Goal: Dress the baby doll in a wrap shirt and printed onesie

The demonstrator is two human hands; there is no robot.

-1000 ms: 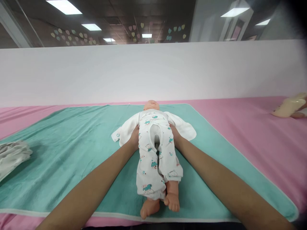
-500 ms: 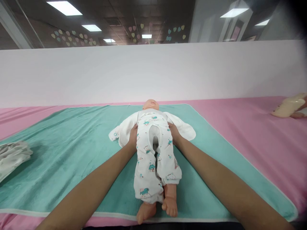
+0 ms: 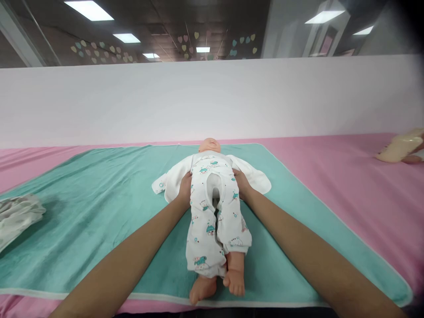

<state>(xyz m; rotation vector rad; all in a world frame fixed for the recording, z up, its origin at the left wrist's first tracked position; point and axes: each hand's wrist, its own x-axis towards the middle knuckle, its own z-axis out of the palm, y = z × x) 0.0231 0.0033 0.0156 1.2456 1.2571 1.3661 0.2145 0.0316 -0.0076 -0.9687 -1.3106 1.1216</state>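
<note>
A baby doll (image 3: 210, 145) lies on its back on a teal blanket (image 3: 109, 207), head away from me, bare feet toward me. It wears white printed open-crotch pants (image 3: 202, 221) and a white top (image 3: 253, 177) whose sleeves spread to both sides. My left hand (image 3: 185, 187) is closed around the doll's left-hand side at the hip. At the opposite hip, my right hand (image 3: 241, 183) grips in the same way. The fingertips of both hands are hidden behind the doll and its clothing.
A crumpled pale cloth (image 3: 20, 216) lies at the left edge. On the pink sheet (image 3: 341, 172) at the far right is a beige object (image 3: 399, 145), partly cut off. A white wall (image 3: 212, 101) stands behind the doll, with glass above it.
The doll's legs and feet have shifted slightly left and toward me. The left-hand sleeve cuff has moved a little outward. Both hands remain at the hips.
</note>
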